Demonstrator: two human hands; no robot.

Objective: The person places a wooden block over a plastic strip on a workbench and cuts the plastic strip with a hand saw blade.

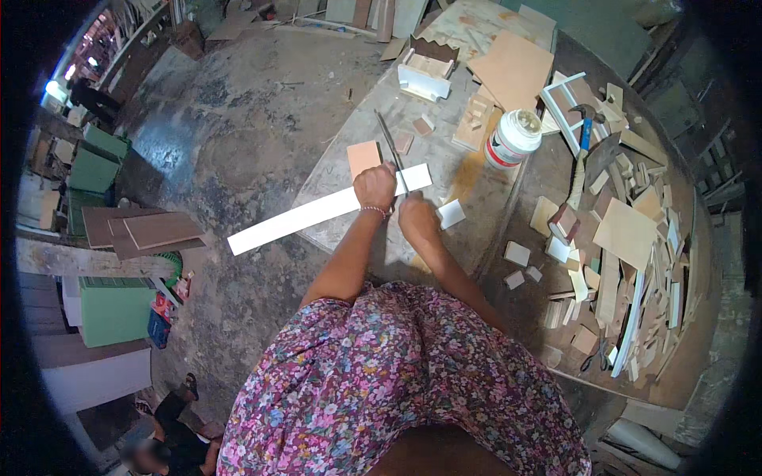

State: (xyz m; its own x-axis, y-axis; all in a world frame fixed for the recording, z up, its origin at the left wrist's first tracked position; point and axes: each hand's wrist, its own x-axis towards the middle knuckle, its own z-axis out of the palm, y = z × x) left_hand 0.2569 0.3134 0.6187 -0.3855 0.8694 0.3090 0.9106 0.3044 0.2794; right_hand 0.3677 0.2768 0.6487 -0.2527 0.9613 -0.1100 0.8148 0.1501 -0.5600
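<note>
A long white strip of board lies slantwise across the table's left edge, its left end jutting out past the table. My left hand is closed over the strip near its right end and presses it down. Close beside it, my right hand grips a saw, whose handle is hidden in the fist. The narrow dark saw blade points away from me and crosses the strip between my hands. Just beyond my left hand lies a tan rectangular board. A small white offcut rests right of my right hand.
An open white tub stands on the table to the right. Farther right are a blue-handled hammer and a heap of wood scraps. A small white box-like piece sits at the back. Another person is low at left.
</note>
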